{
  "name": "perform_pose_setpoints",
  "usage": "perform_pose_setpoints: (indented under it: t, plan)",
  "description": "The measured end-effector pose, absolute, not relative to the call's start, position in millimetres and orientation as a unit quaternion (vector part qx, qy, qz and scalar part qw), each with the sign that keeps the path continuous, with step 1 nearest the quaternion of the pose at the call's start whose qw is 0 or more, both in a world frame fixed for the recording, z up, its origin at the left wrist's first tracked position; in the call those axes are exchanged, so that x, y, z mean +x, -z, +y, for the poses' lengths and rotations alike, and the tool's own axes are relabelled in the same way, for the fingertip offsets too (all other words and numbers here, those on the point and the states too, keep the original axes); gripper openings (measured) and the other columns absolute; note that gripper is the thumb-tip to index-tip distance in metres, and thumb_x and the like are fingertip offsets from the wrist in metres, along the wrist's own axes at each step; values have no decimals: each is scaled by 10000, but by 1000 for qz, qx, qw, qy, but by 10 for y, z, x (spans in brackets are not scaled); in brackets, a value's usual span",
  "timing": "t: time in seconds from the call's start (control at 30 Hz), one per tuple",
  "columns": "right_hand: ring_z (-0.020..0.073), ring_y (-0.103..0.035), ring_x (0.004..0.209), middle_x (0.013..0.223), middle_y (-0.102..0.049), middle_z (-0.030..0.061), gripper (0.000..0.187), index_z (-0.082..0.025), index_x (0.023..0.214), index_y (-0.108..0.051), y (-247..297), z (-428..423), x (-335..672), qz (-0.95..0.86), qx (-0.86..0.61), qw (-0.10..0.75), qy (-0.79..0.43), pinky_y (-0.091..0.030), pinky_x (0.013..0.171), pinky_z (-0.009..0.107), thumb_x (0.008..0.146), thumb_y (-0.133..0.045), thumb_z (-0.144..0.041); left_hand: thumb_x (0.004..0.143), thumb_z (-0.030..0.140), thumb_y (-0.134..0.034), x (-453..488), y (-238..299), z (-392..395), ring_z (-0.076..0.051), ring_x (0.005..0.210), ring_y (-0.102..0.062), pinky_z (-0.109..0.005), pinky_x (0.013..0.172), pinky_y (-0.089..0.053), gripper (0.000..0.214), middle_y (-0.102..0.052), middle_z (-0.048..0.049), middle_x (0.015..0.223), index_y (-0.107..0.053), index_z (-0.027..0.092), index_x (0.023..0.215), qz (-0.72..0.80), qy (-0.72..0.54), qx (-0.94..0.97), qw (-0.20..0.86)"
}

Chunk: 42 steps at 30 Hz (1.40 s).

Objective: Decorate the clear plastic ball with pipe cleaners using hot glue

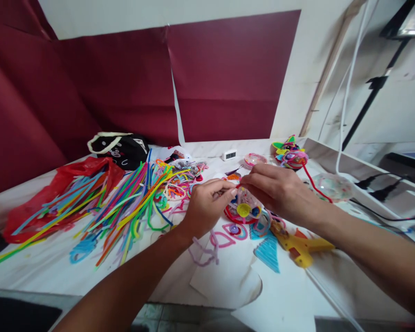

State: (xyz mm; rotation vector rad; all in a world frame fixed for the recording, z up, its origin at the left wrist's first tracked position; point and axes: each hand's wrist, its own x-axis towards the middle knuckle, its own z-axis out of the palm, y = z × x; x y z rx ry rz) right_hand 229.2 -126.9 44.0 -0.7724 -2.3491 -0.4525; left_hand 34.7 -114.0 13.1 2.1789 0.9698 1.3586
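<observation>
My left hand (pixel 212 203) and my right hand (pixel 280 190) meet above the table, fingers closed in a pinch. A bit of red pipe cleaner (pixel 238 186) shows between their fingertips; most of it is hidden. Just below sits a clear round plastic piece with a yellow disc (pixel 243 210) and blue bits, with a red fuzzy ring (pixel 232 216) at its edge. Nearer me lie pink teardrop loops (pixel 222 239), one with a purple gem, and a bent lilac pipe cleaner (pixel 204 263). A yellow glue gun (pixel 300 249) rests under my right forearm.
Many coloured pipe cleaners (pixel 131 198) spread on the left, some in a red plastic bag (pixel 31 210). Behind are a black bag (pixel 119 150), a small white digital display (pixel 229 155) and a colourful craft figure (pixel 290 154). Blue striped cut-outs (pixel 268 253) and black plugs (pixel 383 189) are rightward.
</observation>
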Motion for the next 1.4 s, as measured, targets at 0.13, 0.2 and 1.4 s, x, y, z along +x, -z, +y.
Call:
perform_pose_setpoints:
  t: [0.13, 0.2, 1.4]
  plan:
    - [144, -553, 649, 746, -615, 70, 111, -98, 845, -660, -386, -1306, 2205, -842, -310, 426, 118, -417, 579, 262, 861, -550, -101, 803, 221, -660, 406, -127, -1161, -123, 688, -623, -216, 644, -480, 123, -717, -39, 797, -723, 134, 861, 355, -519, 748, 213]
    - [126, -543, 613, 692, -606, 38, 88, -115, 808, -657, -364, -1313, 2165, -816, -324, 471, 82, -411, 568, 248, 841, -576, -103, 798, 236, -662, 434, -107, -1159, -122, 670, -616, -216, 628, -481, 128, -714, -39, 781, -722, 134, 847, 357, -532, 736, 217]
    - [165, -638, 519, 616, -686, 11, 101, -182, 723, -695, -362, -767, 2286, -752, -453, 325, -353, -573, 510, 314, 715, -679, -281, 778, 286, -655, 126, 303, -683, -151, 838, -669, -244, 744, -531, 298, -715, -96, 995, -677, 120, 1025, 327, -474, 696, 428]
